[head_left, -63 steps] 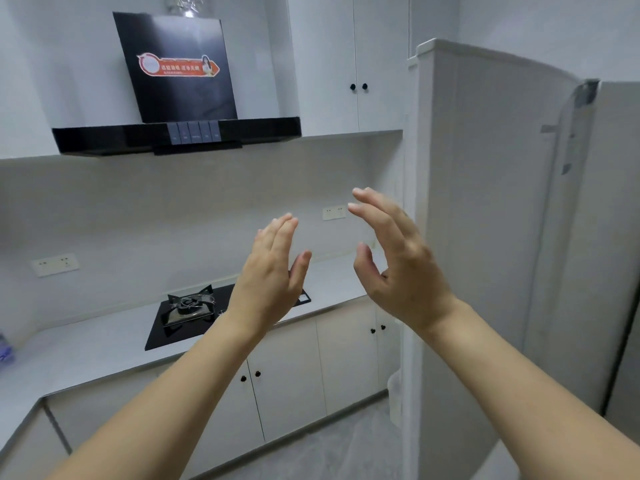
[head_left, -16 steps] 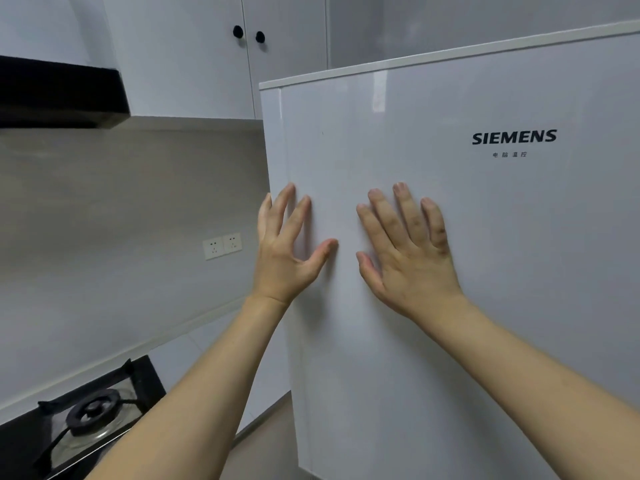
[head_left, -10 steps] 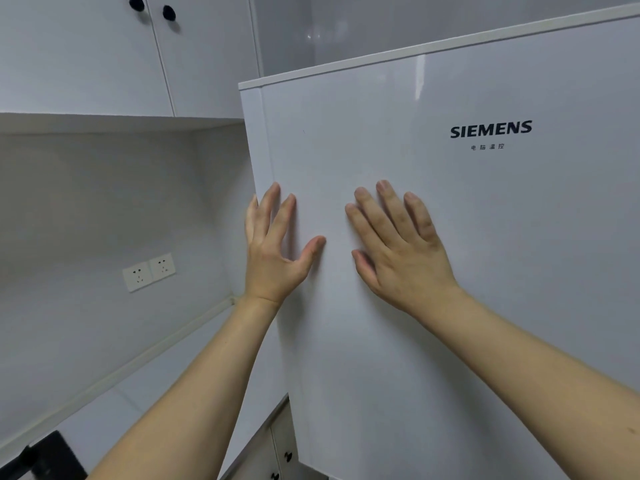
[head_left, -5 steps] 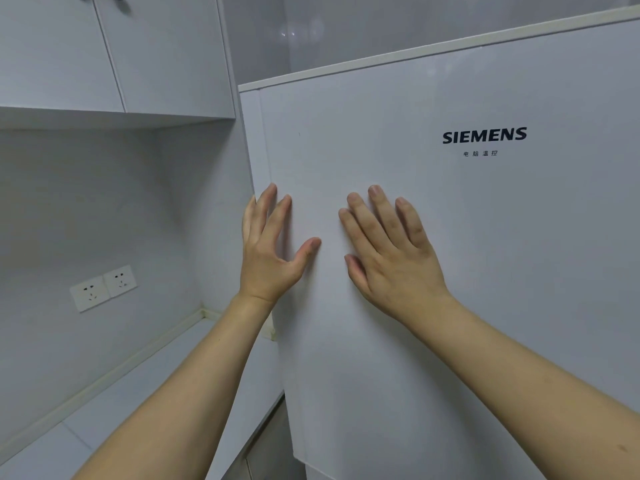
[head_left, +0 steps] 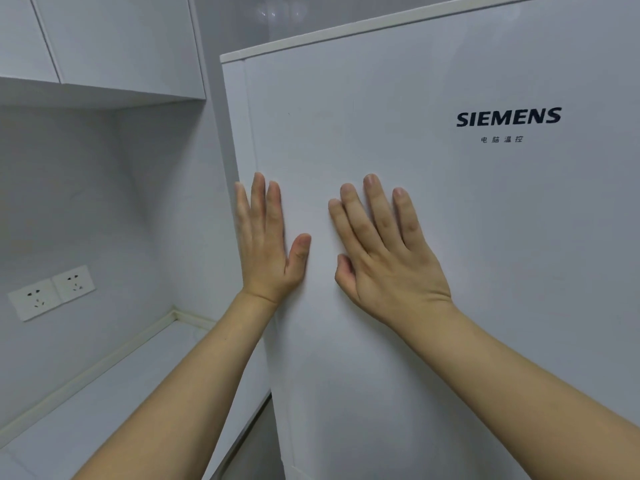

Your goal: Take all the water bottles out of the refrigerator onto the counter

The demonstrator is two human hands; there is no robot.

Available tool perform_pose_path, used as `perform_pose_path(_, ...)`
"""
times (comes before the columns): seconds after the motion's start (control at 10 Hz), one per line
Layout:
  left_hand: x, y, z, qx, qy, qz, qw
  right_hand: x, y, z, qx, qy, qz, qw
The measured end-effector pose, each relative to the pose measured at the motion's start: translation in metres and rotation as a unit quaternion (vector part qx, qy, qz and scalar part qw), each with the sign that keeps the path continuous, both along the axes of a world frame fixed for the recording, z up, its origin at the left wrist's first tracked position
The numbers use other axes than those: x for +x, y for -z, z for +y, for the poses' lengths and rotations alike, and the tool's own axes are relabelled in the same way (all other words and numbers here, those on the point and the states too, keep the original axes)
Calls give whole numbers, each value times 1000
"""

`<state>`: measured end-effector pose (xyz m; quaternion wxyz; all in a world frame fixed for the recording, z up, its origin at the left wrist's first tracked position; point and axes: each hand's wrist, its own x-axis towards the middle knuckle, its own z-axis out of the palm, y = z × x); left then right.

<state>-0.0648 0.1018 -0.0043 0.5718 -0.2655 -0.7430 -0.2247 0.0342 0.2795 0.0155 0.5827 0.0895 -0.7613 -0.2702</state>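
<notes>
Since half a second ago little has shifted: both palms stay flat on the white door, and the view has swung slightly, so the two wall sockets (head_left: 52,292) now sit lower and further left, near the frame's edge. Over a longer span the change is larger; the gas hob and the black hood seen earlier are out of the frame.

At far left, the white upper cabinets (head_left: 114,43) hang above the pale wall, and the white counter (head_left: 121,386) runs along the wall to its corner and up to the appliance's side.

The left hand (head_left: 266,251) lies near the door's left edge, fingers straight and close together, thumb spread to the right; it is released, grasping nothing, and it presses against the surface. Its little finger lies just beside the narrow side strip of the door.

The right hand (head_left: 384,258) rests just beside the left, apart from it, fingers straight and slightly fanned, thumb tucked toward the palm. It too is released and flat against the door, holding nothing.

The refrigerator (head_left: 450,271) fills the right of the view: a plain white glossy door, closed, with a cream trim along the top and the dark word SIEMENS (head_left: 508,116) at upper right above a small line of characters. The water bottles cannot be seen behind the closed door.
</notes>
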Motion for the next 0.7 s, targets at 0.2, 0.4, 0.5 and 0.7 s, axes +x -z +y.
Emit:
perform_pose_path(0.2,1,0,1,-2,-16,-22,1000,0,0,-1,-1,-2,3,1000)
perform_pose_path(0.4,6,-2,-3,-16,-27,-60,998,2,-2,-2,-5,-5,-16,1000)
perform_pose_path(0.5,15,-4,-9,-34,-50,-95,994,8,-5,-5,-30,-28,-57,998)
perform_pose_path(0.7,58,-14,-23,-38,-72,-136,987,33,-11,-12,-106,-93,-121,983)
